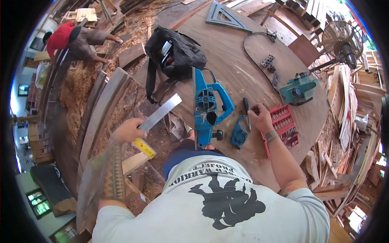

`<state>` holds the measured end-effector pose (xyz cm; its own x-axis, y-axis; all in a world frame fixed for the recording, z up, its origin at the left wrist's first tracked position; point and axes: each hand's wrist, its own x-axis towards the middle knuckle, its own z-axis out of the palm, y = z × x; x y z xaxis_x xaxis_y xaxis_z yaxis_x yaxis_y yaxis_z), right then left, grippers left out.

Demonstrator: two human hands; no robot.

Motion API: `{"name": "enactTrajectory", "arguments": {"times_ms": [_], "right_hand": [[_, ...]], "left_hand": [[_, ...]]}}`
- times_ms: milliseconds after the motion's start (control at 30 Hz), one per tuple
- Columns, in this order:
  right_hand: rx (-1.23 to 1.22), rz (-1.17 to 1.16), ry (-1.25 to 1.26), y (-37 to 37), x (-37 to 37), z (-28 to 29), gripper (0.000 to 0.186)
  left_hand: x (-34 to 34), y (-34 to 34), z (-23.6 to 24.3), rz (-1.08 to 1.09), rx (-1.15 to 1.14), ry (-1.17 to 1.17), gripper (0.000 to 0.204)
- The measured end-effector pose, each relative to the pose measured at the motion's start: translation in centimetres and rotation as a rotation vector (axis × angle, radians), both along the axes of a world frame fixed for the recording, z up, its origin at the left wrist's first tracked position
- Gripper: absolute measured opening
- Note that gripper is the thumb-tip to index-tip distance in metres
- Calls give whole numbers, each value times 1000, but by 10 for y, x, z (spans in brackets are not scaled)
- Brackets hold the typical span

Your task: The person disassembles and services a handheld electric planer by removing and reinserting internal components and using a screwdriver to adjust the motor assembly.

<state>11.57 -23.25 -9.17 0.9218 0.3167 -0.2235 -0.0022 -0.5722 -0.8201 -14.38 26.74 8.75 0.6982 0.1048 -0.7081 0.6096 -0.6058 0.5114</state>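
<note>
Head view: left hand [127,130] is wrapped around a try square with a steel blade and yellow stock [156,121], held off the round brown wooden tabletop [227,60] at its left edge, blade pointing far-right, likely kept clear of the bench. Right hand [260,117] rests on the top, fingertips pinched together near a dark-handled screwdriver [246,111]; can't tell if they hold anything. Blue electric planer [208,107] lies on its side, its detached blue cover [239,135] just right of it. Open red bit case [285,124] sits within reach on the right. Stock partly hidden by fingers.
</note>
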Motion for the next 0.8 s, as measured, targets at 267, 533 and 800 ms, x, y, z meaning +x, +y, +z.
{"name": "enactTrajectory", "arguments": {"times_ms": [267,533,800], "right_hand": [[494,303,152,86,-75,161,36],[326,169,311,92,-116,200,29],[-284,179,199,82,-146,140,48]], "left_hand": [[76,-125,41,96,-372,-507,29],[68,-209,-19,-458,-678,-571,28],[103,-98,-52,-541,-130,-987,24]]}}
